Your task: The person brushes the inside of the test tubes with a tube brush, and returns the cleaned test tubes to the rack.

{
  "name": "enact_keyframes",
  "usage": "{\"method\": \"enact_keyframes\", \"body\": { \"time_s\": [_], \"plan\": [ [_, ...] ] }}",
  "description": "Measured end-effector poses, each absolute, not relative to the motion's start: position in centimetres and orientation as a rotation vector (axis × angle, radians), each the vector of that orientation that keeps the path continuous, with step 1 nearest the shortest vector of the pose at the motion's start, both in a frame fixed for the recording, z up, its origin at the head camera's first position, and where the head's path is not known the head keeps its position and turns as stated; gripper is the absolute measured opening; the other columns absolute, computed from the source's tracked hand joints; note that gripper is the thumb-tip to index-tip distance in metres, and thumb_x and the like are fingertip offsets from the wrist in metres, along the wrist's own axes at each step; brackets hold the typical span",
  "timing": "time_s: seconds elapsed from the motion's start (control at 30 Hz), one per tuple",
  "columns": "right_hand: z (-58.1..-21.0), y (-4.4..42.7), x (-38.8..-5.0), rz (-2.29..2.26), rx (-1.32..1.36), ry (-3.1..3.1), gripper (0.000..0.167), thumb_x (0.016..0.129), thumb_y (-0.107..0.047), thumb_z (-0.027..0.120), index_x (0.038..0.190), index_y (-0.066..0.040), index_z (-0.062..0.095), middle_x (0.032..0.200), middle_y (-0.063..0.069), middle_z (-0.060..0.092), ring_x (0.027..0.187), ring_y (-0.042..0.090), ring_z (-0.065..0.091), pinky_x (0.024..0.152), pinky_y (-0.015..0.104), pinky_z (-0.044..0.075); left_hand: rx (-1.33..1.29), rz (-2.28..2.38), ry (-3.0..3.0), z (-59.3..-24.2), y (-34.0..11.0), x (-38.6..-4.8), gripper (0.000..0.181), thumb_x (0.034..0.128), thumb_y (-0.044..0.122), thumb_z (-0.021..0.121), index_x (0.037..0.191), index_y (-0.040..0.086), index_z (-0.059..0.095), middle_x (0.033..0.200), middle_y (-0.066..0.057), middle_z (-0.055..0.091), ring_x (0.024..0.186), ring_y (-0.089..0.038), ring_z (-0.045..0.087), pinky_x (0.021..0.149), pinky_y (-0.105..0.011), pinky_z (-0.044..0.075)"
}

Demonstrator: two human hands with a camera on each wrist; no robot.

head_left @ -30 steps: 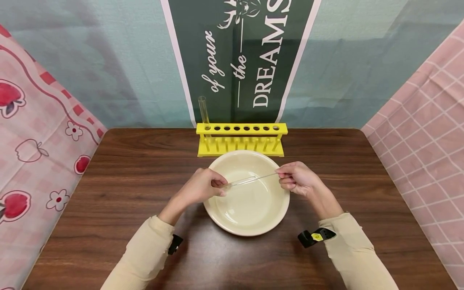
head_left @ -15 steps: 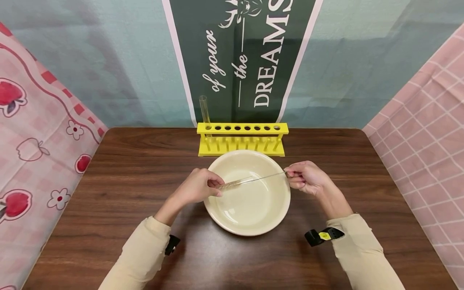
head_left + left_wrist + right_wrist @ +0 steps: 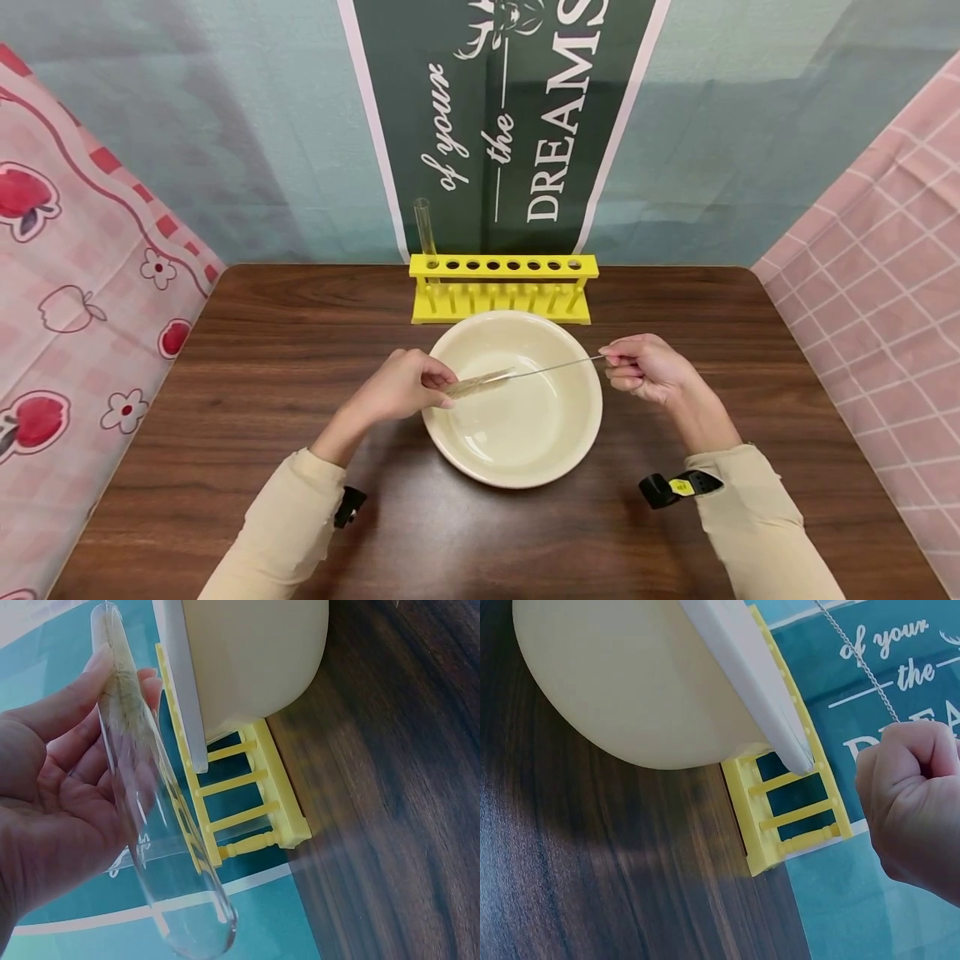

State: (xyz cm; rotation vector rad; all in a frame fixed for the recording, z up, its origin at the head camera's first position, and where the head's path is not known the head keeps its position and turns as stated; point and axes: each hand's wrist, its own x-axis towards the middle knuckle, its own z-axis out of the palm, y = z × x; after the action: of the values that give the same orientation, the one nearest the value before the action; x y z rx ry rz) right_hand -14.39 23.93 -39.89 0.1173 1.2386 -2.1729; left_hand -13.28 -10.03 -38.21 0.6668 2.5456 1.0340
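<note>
My left hand (image 3: 408, 385) pinches a clear glass test tube (image 3: 161, 840) near its open end, above the left side of a cream basin (image 3: 517, 454). Inside the tube, close to the mouth, sit the pale bristles (image 3: 126, 697) of a test tube brush. The brush's twisted wire handle (image 3: 558, 366) runs out over the basin to my right hand (image 3: 647, 369), whose curled fingers grip its end beyond the right rim. In the right wrist view the wire (image 3: 859, 660) rises from the fist; the fingertips are hidden there.
Behind the basin stands a yellow test tube rack (image 3: 502, 267) with one upright glass tube (image 3: 425, 229) in its leftmost hole. The wooden table (image 3: 247, 400) meets a printed cloth backdrop (image 3: 300, 167) at the back, with pink cloths (image 3: 877, 250) at both sides.
My right hand has moved to the right, drawing the brush partway out, so its bristles now lie near the tube's mouth. The left hand has shifted slightly left with the tube.
</note>
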Motion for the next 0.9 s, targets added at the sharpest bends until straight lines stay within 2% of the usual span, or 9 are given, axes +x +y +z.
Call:
{"method": "enact_keyframes", "body": {
  "time_s": [0.27,0.57,0.77,0.9],
  "plan": [
    [-40.0,25.2,-14.4,-2.209,0.099,1.21,0.045,0.094,0.007,0.022,0.061,0.0,0.051,0.054,-0.001,0.031,0.05,0.009,0.01,0.044,0.016,0.016,0.661,1.003,2.57,-38.1,-11.2,-13.3,0.018,0.0707,0.008,0.078,0.088,0.006,0.072,0.081,0.001,0.068,0.073,-0.009,0.061,0.066,-0.024,0.048],
    [-40.0,25.9,-14.4,-2.207,0.057,1.183,0.044,0.094,0.007,0.023,0.063,0.001,0.052,0.055,-0.002,0.035,0.051,0.009,0.008,0.044,0.017,0.016,0.68,1.0,2.541,-38.1,-11.7,-13.5,0.018,0.0715,0.007,0.077,0.089,0.004,0.072,0.079,0.001,0.068,0.071,-0.008,0.06,0.063,-0.023,0.048],
    [-39.8,26.7,-14.3,-2.236,0.026,1.138,0.046,0.094,0.008,0.02,0.063,0.003,0.053,0.056,0.0,0.023,0.05,0.01,0.004,0.044,0.017,0.015,0.615,1.014,2.527,-38.1,-12.4,-13.3,0.02,0.0688,0.006,0.078,0.088,0.005,0.072,0.075,0.002,0.067,0.069,-0.008,0.06,0.062,-0.024,0.048],
    [-39.9,26.8,-14.3,-2.228,0.029,1.129,0.045,0.095,0.007,0.021,0.064,0.003,0.053,0.055,0.0,0.029,0.051,0.01,0.004,0.045,0.017,0.016,0.613,1.019,2.514,-38.0,-12.7,-13.2,0.021,0.0687,0.007,0.078,0.088,0.005,0.072,0.076,0.002,0.067,0.069,-0.008,0.06,0.063,-0.024,0.048]
  ]
}}
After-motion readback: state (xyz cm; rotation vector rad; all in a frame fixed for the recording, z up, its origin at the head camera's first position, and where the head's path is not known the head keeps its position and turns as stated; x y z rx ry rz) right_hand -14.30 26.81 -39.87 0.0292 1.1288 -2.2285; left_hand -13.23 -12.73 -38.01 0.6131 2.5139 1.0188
